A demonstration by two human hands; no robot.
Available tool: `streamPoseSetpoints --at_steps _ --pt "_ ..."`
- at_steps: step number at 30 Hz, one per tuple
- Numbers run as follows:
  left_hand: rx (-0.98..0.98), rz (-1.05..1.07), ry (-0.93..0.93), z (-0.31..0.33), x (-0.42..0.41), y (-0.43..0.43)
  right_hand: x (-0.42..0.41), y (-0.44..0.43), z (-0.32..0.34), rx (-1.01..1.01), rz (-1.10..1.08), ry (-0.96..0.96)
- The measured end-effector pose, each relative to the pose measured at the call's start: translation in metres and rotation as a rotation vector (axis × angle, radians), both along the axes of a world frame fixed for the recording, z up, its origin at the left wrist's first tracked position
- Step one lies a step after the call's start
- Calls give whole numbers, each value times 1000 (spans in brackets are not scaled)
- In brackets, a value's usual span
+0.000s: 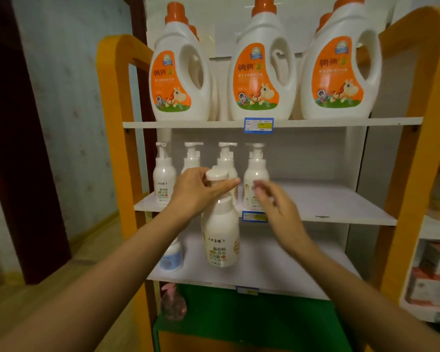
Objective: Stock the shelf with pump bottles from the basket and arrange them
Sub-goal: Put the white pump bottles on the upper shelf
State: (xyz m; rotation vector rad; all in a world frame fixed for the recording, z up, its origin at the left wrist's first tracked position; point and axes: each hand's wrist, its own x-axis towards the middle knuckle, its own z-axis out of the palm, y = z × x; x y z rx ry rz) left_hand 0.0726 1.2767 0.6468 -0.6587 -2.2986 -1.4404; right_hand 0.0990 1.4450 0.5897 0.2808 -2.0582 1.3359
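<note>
- I see the left grip [201, 191] closed on the pump head of a white plastic pump bottle [221, 232]. The thumb lies across the front of the head and the fingers curl round its far side. The forearm rises from the lower left with the wrist about straight.
- The bottle hangs upright directly beneath that grip, in front of the shelves. I cannot tell whether its base touches the lower white shelf board [277, 270].
- The right grip [274, 201] is just to the right of the left one and apart from the bottle. It is motion-blurred, its fingers [259, 185] are loosely bent, and it holds nothing. Its forearm comes in from the lower right.
- Behind both grips, a row of four white pump bottles [164, 179] stands upright on the middle white shelf board [328, 199].
- Well above the grips, three large white plastic jugs with orange caps and orange labels [261, 72] stand on the top board.
- Below the left grip, a small white bottle with a blue label [172, 257] sits on the lower board. Farther down is a green container [239, 321].
</note>
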Motion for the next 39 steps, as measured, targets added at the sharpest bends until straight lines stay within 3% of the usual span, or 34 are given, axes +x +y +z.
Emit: streamPoseSetpoints --at_steps 3,6,12,16,20,24,29,39 --pt "8 -18 -14 8 5 13 37 -12 -34 46 105 -232" --pt "32 -48 -32 11 10 31 46 -9 -45 12 96 -310" --pt "100 -84 -71 13 17 71 50 12 -40 -37 -7 -245" --pt "168 -234 -303 14 24 85 45 40 -34 -77 -48 -231" --pt "109 -401 -430 -20 23 91 30 68 -20 -106 -124 -209" --pt "339 -528 -591 -41 3 112 7 88 -4 -41 -161 -212" --pt "593 -524 -679 -41 -30 142 -26 104 2 -12 -164 -238" --pt "687 -440 -701 -51 -75 173 -76 118 -11 -6 -140 -318"
